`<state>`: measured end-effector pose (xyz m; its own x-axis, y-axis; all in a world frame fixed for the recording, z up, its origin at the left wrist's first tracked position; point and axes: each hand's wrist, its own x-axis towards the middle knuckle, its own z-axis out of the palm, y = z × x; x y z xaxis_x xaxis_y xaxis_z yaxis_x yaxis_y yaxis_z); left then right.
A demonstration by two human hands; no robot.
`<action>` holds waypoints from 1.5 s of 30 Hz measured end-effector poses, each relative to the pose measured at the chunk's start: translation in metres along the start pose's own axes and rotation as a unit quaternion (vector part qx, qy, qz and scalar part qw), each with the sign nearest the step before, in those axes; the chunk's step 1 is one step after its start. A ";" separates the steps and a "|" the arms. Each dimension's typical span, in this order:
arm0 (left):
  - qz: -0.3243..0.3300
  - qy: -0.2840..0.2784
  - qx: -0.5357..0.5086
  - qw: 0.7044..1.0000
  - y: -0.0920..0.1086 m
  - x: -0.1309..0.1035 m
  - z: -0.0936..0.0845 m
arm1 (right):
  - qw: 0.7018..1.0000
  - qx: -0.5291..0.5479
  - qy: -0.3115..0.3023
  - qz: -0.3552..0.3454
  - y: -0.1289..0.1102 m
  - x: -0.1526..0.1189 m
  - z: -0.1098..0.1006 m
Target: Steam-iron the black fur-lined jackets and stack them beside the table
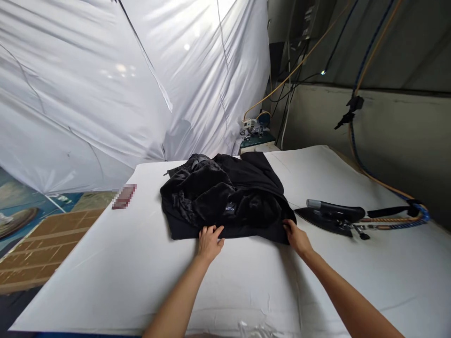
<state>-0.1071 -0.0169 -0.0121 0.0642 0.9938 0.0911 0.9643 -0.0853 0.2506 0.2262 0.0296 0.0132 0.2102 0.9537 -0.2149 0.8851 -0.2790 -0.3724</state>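
Observation:
A black jacket (246, 173) with a dark, plush-looking lining lies on the white table (148, 281). A small label (230, 207) with pale lettering shows on the lining. My left hand (210, 243) rests on the jacket's near edge, its fingers apart and lying on the cloth. At the near right corner, my right hand (298, 238) pinches the jacket's edge, and its fingertips are partly hidden by the fabric. Just right of that hand, a black iron (333, 216) lies on the table.
From the iron, a hose and cables (405, 220) run right and up overhead. A pixelated reddish object (124, 196) lies near the left edge. White sheeting (88, 94) hangs behind. A machine (255, 129) stands beyond the far edge; cardboard (49, 244) lies at the left.

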 end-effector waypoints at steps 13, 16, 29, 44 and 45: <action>0.149 -0.095 0.004 0.984 0.092 0.001 0.006 | 0.987 -0.153 -0.040 -0.026 0.039 0.004 -0.002; 0.202 -0.131 -0.007 0.971 0.123 0.019 0.010 | 0.984 -0.169 -0.051 -0.035 0.038 0.002 -0.005; 0.151 -0.120 -0.021 0.981 0.165 0.042 0.049 | 0.983 -0.181 -0.010 -0.029 0.057 -0.026 -0.006; 0.099 -0.127 -0.026 0.987 0.174 0.041 0.054 | 0.969 -0.176 0.054 -0.168 0.046 -0.005 0.041; 0.098 -0.125 -0.028 0.987 0.174 0.042 0.054 | 0.970 -0.175 0.056 -0.160 0.046 -0.008 0.042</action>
<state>0.0775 0.0135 -0.0166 0.3167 0.9436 -0.0966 0.9115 -0.2745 0.3062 0.2477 0.0047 -0.0405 -0.0712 0.9969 -0.0330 0.9951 0.0688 -0.0706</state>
